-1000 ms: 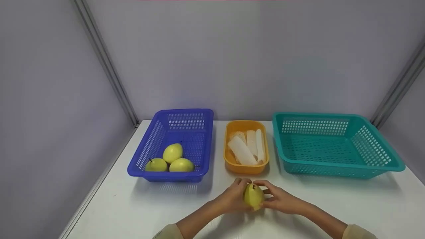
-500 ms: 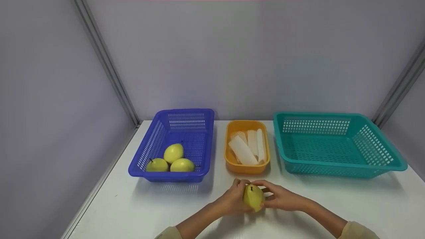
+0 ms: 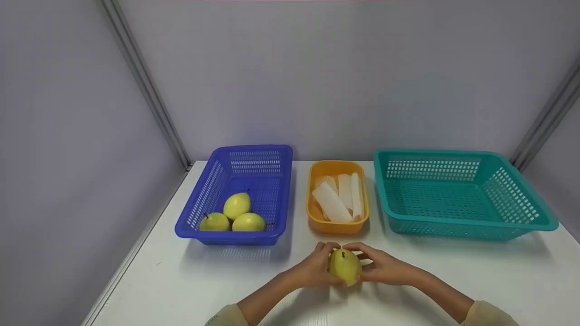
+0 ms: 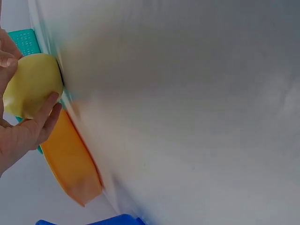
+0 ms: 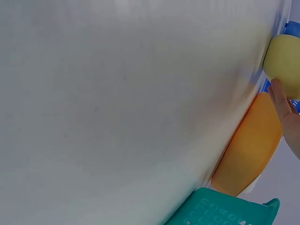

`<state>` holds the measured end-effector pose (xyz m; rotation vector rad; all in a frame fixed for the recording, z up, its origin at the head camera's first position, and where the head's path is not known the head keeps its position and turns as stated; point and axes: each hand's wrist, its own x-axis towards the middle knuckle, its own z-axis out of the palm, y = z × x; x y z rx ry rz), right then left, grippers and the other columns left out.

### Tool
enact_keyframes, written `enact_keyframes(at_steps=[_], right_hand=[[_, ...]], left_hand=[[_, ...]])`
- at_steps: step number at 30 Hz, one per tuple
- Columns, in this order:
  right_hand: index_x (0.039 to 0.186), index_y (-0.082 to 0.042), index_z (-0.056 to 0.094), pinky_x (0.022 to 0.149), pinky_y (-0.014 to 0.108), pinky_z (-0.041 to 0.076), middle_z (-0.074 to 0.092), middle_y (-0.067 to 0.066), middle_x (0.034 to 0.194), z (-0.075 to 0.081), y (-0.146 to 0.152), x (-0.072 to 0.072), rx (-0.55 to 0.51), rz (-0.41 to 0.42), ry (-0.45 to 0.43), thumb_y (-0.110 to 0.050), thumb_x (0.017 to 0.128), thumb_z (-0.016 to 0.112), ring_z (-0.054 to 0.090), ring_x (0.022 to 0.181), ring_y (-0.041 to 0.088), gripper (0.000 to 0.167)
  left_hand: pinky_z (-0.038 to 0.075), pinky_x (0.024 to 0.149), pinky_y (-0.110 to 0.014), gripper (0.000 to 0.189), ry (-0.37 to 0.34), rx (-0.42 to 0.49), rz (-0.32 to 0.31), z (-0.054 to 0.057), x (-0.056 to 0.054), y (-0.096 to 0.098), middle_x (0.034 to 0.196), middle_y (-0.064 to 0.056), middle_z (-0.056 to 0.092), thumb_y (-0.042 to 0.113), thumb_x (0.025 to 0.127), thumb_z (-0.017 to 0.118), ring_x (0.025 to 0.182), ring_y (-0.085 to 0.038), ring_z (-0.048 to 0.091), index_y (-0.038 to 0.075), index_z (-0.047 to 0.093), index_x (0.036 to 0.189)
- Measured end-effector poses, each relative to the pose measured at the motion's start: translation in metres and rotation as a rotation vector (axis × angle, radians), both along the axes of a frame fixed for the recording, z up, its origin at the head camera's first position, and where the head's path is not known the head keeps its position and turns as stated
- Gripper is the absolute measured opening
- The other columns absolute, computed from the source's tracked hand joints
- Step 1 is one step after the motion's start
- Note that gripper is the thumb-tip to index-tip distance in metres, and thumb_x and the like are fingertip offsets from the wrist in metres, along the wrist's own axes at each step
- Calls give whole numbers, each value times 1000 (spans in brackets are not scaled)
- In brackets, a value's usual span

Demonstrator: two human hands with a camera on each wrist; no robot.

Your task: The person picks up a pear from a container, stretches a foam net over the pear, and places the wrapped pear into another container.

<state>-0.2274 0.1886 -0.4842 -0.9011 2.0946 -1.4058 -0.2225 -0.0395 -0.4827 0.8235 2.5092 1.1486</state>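
Fingers [image 4: 47, 108] of the left hand [image 3: 312, 270] and right hand [image 3: 388, 269] pinched the pear [image 3: 345, 268] from opposite sides, lower centre of the frame. I judged the step as two-handed positioning; the next move seemed to require even pressure.

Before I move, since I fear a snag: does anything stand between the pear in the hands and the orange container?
Only fingertips of the left hand and right hand, beyond the pear; nothing else visible stands before the orange container.

Left grip [image 3: 313, 270] and right grip [image 3: 384, 269] face inward, apparently curled.
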Motion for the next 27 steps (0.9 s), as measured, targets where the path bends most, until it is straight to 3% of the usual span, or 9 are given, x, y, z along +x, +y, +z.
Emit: enact_keyframes(at_steps=[4,10,15,16,18,22,23,25,27], right_hand=[[140,-10,32,89,35,44,33,13,139,1,1,0,23,-9,19,-14,88,62,39,120,36,60],[141,-9,30,91,43,42,30,14,142,1,1,0,70,-20,34,-17,87,62,36,121,38,63],[142,-2,25,91,48,40,27,22,142,1,4,0,66,-13,55,-20,89,62,36,121,40,67],[141,-1,25,91,49,40,27,23,142,1,5,0,59,-15,55,-19,89,61,36,121,41,66],[140,0,25,91,47,40,28,24,141,3,6,-1,47,-34,61,-17,90,60,37,121,40,63],[137,1,31,92,45,41,34,23,138,11,6,-4,5,-119,91,-11,92,56,39,121,39,53],[136,1,33,91,43,41,37,23,136,13,6,-5,-3,-149,106,-11,92,56,40,120,39,52],[135,0,36,91,42,42,41,21,134,16,4,-7,-24,-205,142,-11,92,56,40,119,39,48],[133,-1,39,91,39,43,44,19,131,19,0,-10,-39,-264,179,-14,92,57,41,119,37,47]], left_hand=[[44,81,-27,64,-69,47,-5,1,-4,-3,116,-7,39,30,76,76,101,-17,48,10,40,125],[46,84,-40,59,-319,244,107,1,-12,-8,121,-15,40,44,92,49,107,-31,49,0,35,128],[46,84,-44,52,-454,435,357,-5,-18,-8,113,-21,44,39,96,45,102,-38,52,-4,37,124],[48,81,-40,58,-468,481,427,-10,-23,-7,111,-21,45,44,92,49,95,-35,55,-4,37,123],[50,77,-35,67,-469,559,552,-46,-49,-7,112,-21,42,50,87,55,90,-30,55,-3,36,123],[43,89,-40,75,-427,704,712,-52,-63,-5,129,-31,29,47,85,58,104,-42,48,-6,27,129],[37,95,-45,70,-415,722,727,-46,-62,-4,133,-34,22,40,89,55,112,-47,40,-8,24,131],[27,101,-51,64,-406,776,748,-3,-40,-3,138,-37,12,25,91,50,122,-52,26,-12,19,133],[23,102,-51,63,-395,807,754,12,-37,-1,138,-38,10,20,91,48,125,-51,20,-13,16,134]])
